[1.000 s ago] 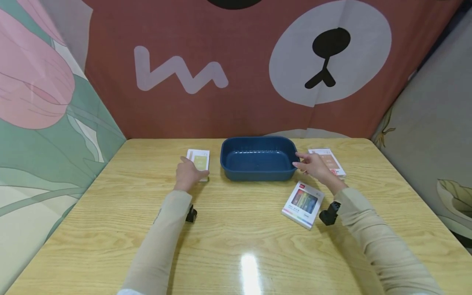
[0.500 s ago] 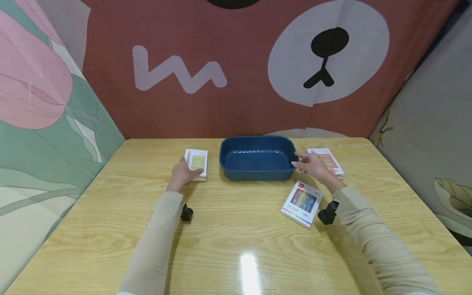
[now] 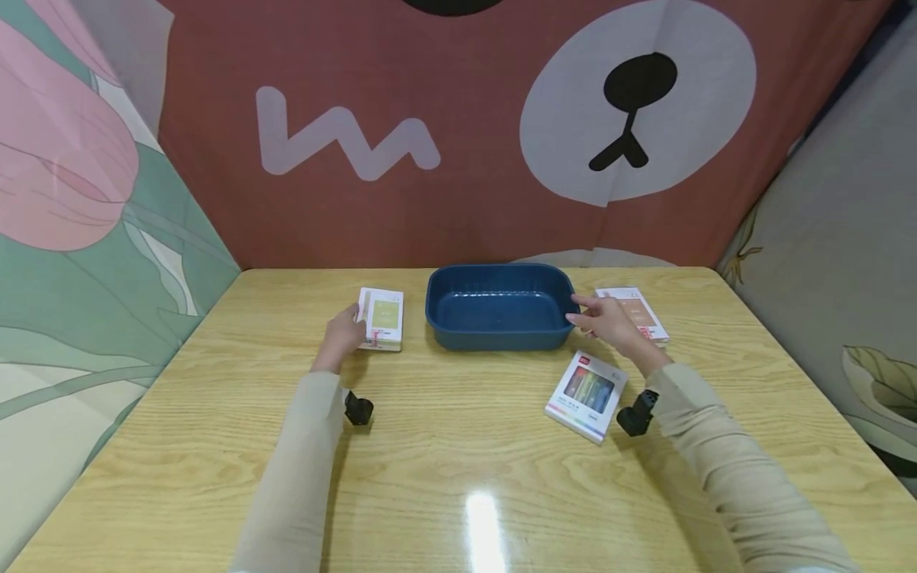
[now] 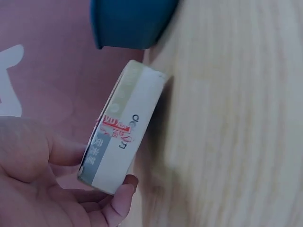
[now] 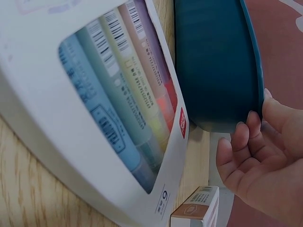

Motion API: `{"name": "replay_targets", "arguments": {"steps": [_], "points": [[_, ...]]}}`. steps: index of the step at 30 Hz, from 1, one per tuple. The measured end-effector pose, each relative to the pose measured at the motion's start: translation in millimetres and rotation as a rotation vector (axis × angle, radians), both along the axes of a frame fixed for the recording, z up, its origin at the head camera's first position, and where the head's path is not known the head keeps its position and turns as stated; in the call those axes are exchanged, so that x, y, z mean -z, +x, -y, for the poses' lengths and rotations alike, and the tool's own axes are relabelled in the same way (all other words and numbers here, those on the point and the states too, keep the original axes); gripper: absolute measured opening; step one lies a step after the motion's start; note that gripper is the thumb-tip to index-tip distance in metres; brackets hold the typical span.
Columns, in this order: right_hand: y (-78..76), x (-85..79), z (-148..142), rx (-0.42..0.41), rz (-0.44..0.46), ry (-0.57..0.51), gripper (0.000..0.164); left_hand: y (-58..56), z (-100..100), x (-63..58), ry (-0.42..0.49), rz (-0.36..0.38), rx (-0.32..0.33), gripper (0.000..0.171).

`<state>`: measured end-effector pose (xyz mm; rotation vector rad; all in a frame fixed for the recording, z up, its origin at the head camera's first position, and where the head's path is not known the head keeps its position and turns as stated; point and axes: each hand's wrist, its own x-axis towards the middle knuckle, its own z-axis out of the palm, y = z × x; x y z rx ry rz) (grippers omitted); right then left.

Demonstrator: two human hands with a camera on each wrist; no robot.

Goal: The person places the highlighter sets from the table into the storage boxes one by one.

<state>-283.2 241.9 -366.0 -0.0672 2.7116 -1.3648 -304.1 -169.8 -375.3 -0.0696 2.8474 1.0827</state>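
My left hand [image 3: 340,338] grips the left edge of a small white box [image 3: 385,314] with a yellow-green square on its top. In the left wrist view the thumb lies on one side of the box [image 4: 124,125] and the fingers curl at the other. A deep blue plastic basin [image 3: 501,341] stands right of that box, its inside bare. At the basin's right rim, my right hand [image 3: 609,325] pinches the edge between thumb and fingers. Close below this hand lies a white pack of colored markers [image 3: 587,396] with a clear window.
Partly behind the right hand, another small white box [image 3: 634,306] with a brown square lies on the table. The wooden table [image 3: 444,446] ends at a red-brown cloth [image 3: 430,215] with a bear print. Black wrist cameras sit beneath both sleeves.
My left hand has shifted left from over the small box to its left edge, showing more of the top. The right hand stays at the basin rim.
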Motion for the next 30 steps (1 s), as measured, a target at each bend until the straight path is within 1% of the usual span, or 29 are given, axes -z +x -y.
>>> {"name": "replay_targets", "arguments": {"steps": [3, 6, 9, 11, 17, 23, 30], "points": [[0.0, 0.6, -1.4, -0.012, -0.008, -0.02, 0.051, -1.1, 1.6, -1.4, 0.064, 0.051, -0.023, 0.051], [-0.2, 1.6, -2.8, -0.03, -0.017, -0.047, 0.051, -0.9, 4.1, -1.3, 0.155, 0.104, -0.034, 0.052], [-0.9, 3.0, -3.7, -0.04, -0.018, -0.064, 0.051, 0.1, 7.7, -1.1, 0.235, 0.138, -0.04, 0.054], [-1.2, 3.2, -3.8, -0.037, -0.01, -0.071, 0.051, 1.3, 8.8, -1.8, 0.264, 0.151, -0.045, 0.056], [-0.6, 1.7, -2.2, -0.021, 0.009, -0.073, 0.051, 4.7, 9.0, -4.8, 0.347, 0.167, -0.07, 0.056], [0.1, 0.4, -1.5, -0.017, 0.014, -0.071, 0.051, 4.7, 8.6, -5.5, 0.448, 0.153, -0.091, 0.057], [-0.3, 0.5, -2.1, -0.015, 0.022, -0.072, 0.05, 3.4, 5.8, -6.8, 0.556, 0.157, -0.152, 0.054]]}}
